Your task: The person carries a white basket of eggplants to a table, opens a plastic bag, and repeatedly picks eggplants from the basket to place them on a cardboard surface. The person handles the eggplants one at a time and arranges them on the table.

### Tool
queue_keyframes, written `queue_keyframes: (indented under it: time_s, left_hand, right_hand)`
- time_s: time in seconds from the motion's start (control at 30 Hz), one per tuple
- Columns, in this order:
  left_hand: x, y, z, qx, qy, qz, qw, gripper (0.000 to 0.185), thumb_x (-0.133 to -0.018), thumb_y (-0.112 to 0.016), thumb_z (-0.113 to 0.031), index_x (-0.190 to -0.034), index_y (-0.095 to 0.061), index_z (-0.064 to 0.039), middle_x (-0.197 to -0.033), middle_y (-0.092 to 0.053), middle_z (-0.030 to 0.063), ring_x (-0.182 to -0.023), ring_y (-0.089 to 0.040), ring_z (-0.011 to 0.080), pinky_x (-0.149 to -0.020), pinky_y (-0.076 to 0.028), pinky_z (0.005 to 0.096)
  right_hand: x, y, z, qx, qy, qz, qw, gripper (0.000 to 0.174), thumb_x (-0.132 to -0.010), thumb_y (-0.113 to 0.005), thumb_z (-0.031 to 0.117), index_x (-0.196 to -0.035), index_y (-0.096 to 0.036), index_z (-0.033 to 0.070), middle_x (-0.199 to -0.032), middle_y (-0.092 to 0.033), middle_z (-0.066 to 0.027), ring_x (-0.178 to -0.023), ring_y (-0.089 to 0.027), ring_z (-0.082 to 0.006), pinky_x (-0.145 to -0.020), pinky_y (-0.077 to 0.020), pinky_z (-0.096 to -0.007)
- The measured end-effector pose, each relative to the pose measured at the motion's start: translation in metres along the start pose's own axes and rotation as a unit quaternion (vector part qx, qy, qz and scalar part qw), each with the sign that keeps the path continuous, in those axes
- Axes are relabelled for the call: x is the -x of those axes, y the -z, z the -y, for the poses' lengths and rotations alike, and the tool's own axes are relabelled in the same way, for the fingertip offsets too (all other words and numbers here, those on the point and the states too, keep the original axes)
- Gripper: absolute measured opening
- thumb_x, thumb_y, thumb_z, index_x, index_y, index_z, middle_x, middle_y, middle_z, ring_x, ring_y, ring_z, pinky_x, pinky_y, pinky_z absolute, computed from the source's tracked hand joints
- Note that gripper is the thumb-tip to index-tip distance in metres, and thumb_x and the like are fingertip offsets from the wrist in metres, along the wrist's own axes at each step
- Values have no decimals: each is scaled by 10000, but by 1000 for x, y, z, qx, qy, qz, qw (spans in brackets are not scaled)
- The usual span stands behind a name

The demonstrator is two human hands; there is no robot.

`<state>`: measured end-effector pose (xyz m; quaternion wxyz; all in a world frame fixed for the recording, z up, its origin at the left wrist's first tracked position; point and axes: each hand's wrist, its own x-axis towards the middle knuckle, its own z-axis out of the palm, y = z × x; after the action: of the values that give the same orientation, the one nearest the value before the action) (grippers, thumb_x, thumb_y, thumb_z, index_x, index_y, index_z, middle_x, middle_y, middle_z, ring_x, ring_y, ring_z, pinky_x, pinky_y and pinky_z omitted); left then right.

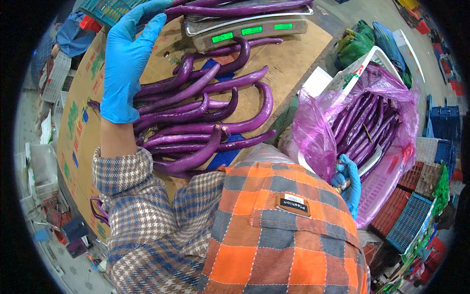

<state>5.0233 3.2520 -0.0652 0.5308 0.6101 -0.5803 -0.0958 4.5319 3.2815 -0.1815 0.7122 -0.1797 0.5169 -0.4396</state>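
Note:
My left hand (126, 68), in a blue glove, reaches to the far left end of the scale. Its thumb and forefinger tips are by the end of a long purple eggplant (238, 11) lying on the scale pan; whether they grip it is unclear. My right hand (349, 183), also gloved in blue, holds what looks like a knife (370, 161), its pale blade over the bagged eggplants. Those eggplants (361, 125) lie side by side in a pink plastic bag (315, 128) lining a white crate (378, 55). More loose eggplants (216, 126) are spread on the cardboard-covered table before me.
The digital scale (253, 31) with lit green displays stands at the table's far side. Cardboard (286, 55) covers the tabletop. A teal basket (106, 11) is at the far left. Beyond the white crate lies a green bundle (358, 44). Stacked plastic crates (409, 217) stand to the right.

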Motion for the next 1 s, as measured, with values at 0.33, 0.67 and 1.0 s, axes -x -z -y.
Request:
queue_keyframes:
  time_s: [0.33,0.67,1.0]
  left_hand:
    - [-27,-88,-47,-6,-86,145,986,268,-917,-569,-45,-1179,-624,-28,-1177,-628,69,-1096,-569,144,-951,-443,278]
    - [39,-283,-111,-21,-210,461,862,328,-792,-651,-21,-1118,-653,-59,-1110,-638,115,-1050,-586,270,-920,-444,360]
    - [157,-475,-101,-167,-624,580,497,267,-797,-557,-158,-1054,-616,-112,-1078,-592,84,-1130,-519,288,-983,-400,465]
  right_hand:
    - [21,74,34,-45,170,-82,981,373,-961,-525,236,-1217,-565,-32,-828,-608,-20,-548,-405,-38,-501,-341,-198]
    - [44,152,34,-119,228,-229,939,360,-929,-557,241,-1153,-607,-36,-770,-624,-24,-508,-385,-28,-478,-317,-196]
    - [52,166,25,-128,203,-213,947,392,-944,-539,281,-1165,-597,-38,-789,-640,-24,-507,-404,-24,-482,-330,-202]
